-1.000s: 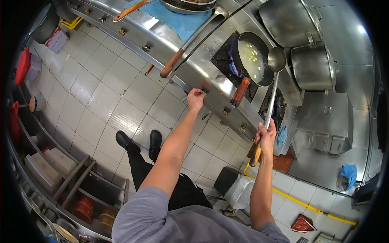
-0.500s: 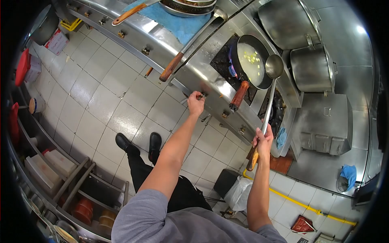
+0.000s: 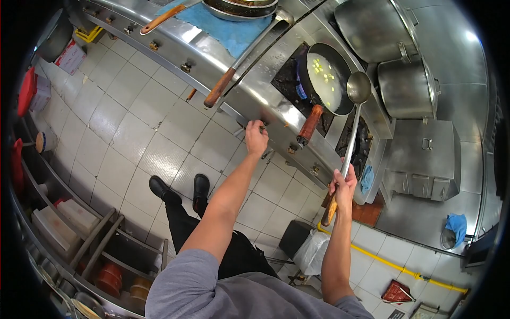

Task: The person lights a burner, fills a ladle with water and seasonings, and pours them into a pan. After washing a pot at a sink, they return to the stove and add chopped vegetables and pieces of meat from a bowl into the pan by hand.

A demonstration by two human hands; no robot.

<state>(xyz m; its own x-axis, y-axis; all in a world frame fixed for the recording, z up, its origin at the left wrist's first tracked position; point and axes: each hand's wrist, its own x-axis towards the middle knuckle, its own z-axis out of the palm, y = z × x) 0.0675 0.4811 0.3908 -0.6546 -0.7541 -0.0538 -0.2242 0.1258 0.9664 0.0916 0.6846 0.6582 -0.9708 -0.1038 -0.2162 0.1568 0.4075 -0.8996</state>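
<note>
My left hand [image 3: 256, 138] is closed at a control knob on the stove's steel front [image 3: 276, 119]; the fingers cover most of the knob. My right hand [image 3: 344, 183] grips the long handle of a steel ladle [image 3: 359, 87], whose round bowl hangs beside the pan's right rim. The black pan [image 3: 347, 64] rests on the burner, with cloudy liquid and small pale yellow-green pieces [image 3: 324, 72] in it. Its reddish wooden handle [image 3: 311, 125] points toward me. A little blue flame [image 3: 301, 91] shows at the pan's left side.
Two large steel pots [image 3: 374, 29] [image 3: 405, 89] stand behind the stove. Another wooden-handled tool [image 3: 220, 87] overhangs the front edge. Stacked pans [image 3: 241, 10] sit on a blue cloth [image 3: 212, 26]. Shelves with containers [image 3: 109, 279] line the lower left. A yellow pipe [image 3: 382, 261] runs along the right.
The pieces in the pan have shifted within the liquid, and less blue flame shows. The view has moved slightly. Both hands keep nearly the same places, with the ladle still held.
</note>
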